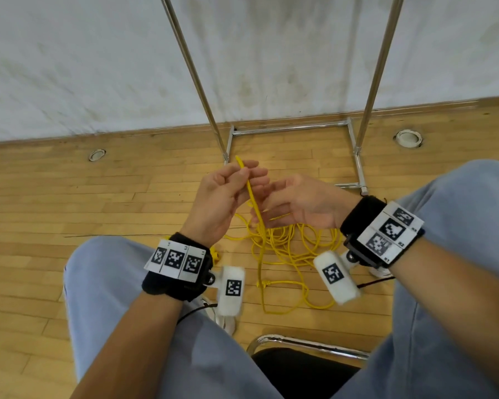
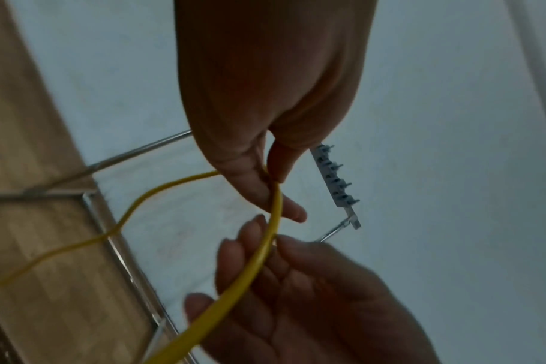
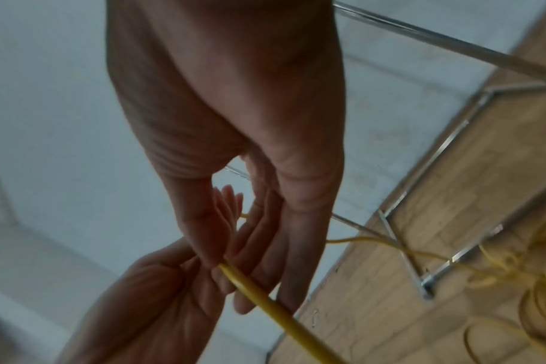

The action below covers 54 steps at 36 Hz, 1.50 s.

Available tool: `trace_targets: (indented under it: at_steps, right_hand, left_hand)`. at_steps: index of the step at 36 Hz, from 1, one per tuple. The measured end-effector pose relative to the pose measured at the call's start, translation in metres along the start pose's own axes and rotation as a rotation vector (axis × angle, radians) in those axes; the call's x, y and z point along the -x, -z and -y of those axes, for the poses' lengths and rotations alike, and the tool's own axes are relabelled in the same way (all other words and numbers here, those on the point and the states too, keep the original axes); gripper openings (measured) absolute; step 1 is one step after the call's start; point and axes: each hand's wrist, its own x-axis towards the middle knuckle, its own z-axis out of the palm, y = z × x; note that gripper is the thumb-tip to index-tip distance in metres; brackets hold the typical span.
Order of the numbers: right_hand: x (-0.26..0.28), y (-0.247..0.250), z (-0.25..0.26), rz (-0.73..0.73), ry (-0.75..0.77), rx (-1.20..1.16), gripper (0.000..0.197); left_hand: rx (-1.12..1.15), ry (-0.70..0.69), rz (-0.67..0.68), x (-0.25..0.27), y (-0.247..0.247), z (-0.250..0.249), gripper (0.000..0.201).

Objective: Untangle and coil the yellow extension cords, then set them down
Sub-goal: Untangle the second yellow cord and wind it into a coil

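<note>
A seated person's left hand (image 1: 224, 194) is pinching one yellow cord (image 1: 252, 197) between thumb and fingers (image 2: 292, 209), the right hand (image 1: 303, 204) lying open alongside, while the tangled pile (image 1: 288, 246) below the fingers is awaiting coiling.

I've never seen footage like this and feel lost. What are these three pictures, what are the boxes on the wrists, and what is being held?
No machine here: a seated person works with bare hands. The head view comes from a camera worn on the head, looking down. The white boxes strapped under each wrist are cameras too; they give the two darker close-ups along the fingers.

The left hand pinches a yellow cord between thumb and fingers. The right hand meets the same strand just below, though its grip is blurred.

The rest of the cord lies as a loose tangle on the wooden floor, in front of a metal rack by the wall.
</note>
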Motion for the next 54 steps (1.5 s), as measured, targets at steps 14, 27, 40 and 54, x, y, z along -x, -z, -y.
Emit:
trace_targets:
  at_steps: [14, 27, 40, 54]
  right_hand:
    - [0.000, 0.021, 0.013, -0.262, 0.052, -0.373, 0.021]
    - [0.014, -0.001, 0.008, 0.047, 0.248, 0.068, 0.025]
    - [-0.002, 0.006, 0.006, -0.225, 0.093, -0.160, 0.022]
    - [0.000, 0.021, 0.020, -0.208, 0.127, -0.668, 0.013]
  left_hand:
    - [-0.513, 0.066, 0.364, 0.018, -0.016, 0.012, 0.023]
    - [0.138, 0.314, 0.015, -0.002, -0.007, 0.002, 0.042]
    - [-0.066, -0.052, 0.169, 0.001, -0.004, -0.007, 0.015]
    - [-0.443, 0.210, 0.388, 0.015, -0.008, 0.005, 0.020]
